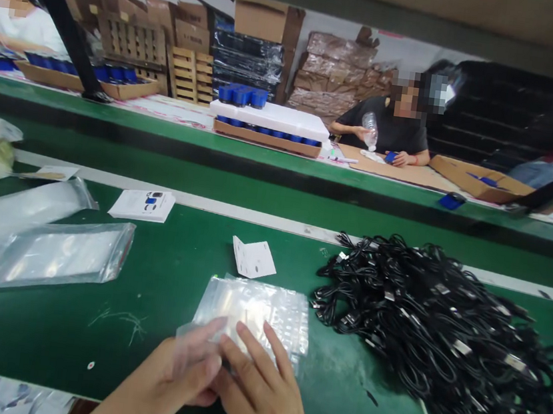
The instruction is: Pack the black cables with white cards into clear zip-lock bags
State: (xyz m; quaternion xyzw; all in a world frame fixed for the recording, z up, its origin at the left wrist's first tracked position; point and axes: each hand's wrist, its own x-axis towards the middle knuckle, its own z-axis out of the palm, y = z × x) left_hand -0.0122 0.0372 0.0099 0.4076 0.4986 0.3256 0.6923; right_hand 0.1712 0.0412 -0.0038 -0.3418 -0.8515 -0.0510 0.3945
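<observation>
The left hand (170, 372) had a single clear bag (183, 346) caught between thumb and fingers, its thin film lying across them. The right hand (261, 390) had its long fingers spread, index tip close to that bag, the others reaching over the pile of clear bags (287, 309); I couldn't tell what its thumb was doing, hidden as it was. The bag in hand sat over the pile's near left corner.

To my eye, this was the step of handling one bag by itself, perhaps parting its film. The next move called for a light fingertip grip on an edge, with the left pinch firm enough that the slippery plastic didn't slide away. Which end was the mouth, I couldn't make out.

Just beyond the pile stood a folded leaflet (257, 260), partly open, with a stack of leaflets (138, 205) farther left. A great tangle of black cables (432, 333) covered the right of the green bench (171, 281). Across from it, a co-worker (387, 126) held a plastic bottle (369, 132).
</observation>
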